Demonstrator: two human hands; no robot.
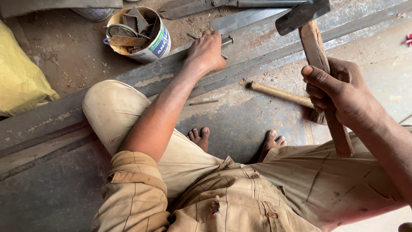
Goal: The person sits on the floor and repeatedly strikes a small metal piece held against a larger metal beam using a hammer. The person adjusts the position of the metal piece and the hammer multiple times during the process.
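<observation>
**Two hands, one raised hammer over the steel strip**

Two bare hands share the work as we squat on the workshop floor. Our right hand (339,92) is closed fully round the wooden handle of a hammer (319,56), thumb pressed along the wood, the dark iron head lifted high and well above the long steel strip (257,41) that runs slantwise across the floor. Our left hand (207,50) rests on that strip, fingers curled shut over a thin metal rod (226,42) whose tip pokes out just beside the knuckles; how tightly it pinches we cannot tell, since the back of the hand hides the fingertips.

Striking well, we judge, calls for keeping the rod steady and flat against the strip, the left fingers tucked back from the end to be hit, and the hammer falling square instead of glancing. A slanted blow could skid off the strip toward the knuckles.

Behind the strip stands a tin can (139,34) full of scrap metal pieces, just beside the left hand. On the near side of the strip lie a second wooden-handled tool (281,93) and a loose nail (204,102), with our bare toes a little nearer still. A yellow sack (19,77) sits far off at the strip's left end.
</observation>
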